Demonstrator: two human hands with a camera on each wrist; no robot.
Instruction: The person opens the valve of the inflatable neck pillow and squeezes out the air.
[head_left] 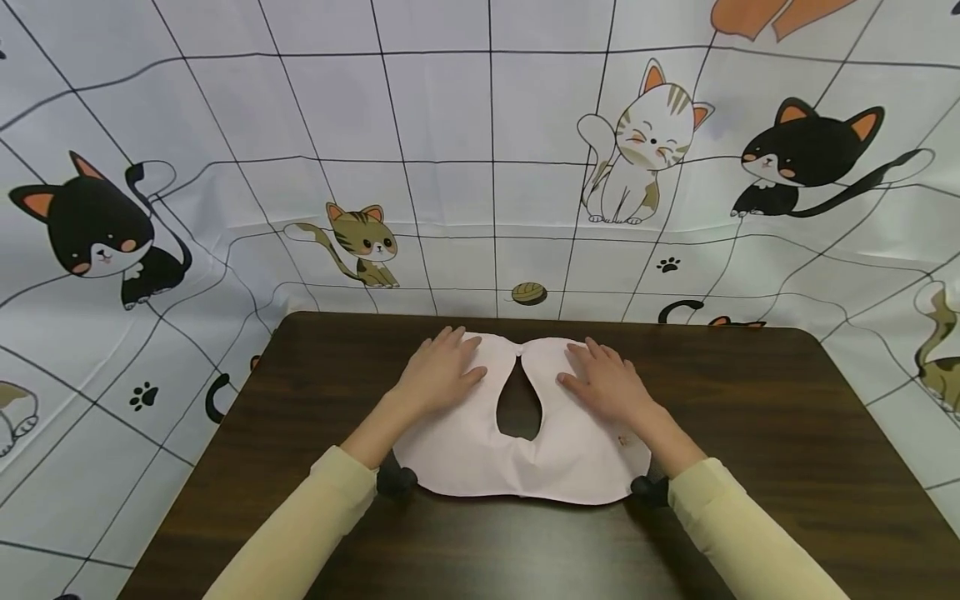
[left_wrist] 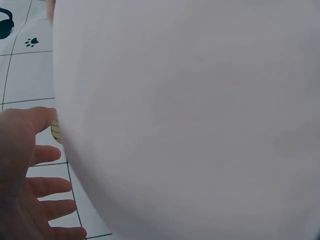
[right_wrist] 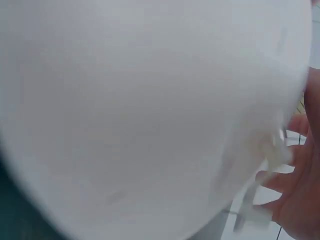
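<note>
A pale pink bib-like piece (head_left: 517, 471) with a teardrop neck opening lies on the dark wooden table (head_left: 517, 550), its two upper ends meeting at the top. My left hand (head_left: 438, 371) rests on its upper left part, fingers extended and thumb apart. On the upper right part rests my right hand (head_left: 609, 383), fingers likewise extended. In the left wrist view a pale surface (left_wrist: 190, 120) fills most of the picture beside the spread fingers. The right wrist view has a similar pale surface (right_wrist: 140, 115), with a blurred white strip (right_wrist: 255, 200) near the fingers.
Behind the table hangs a white gridded sheet (head_left: 442, 108) printed with cartoon cats and paw marks. Dark round camera parts (head_left: 396, 482) sit under the left wrist, and similar ones (head_left: 649, 490) under the right. The table's far edge lies just beyond the hands.
</note>
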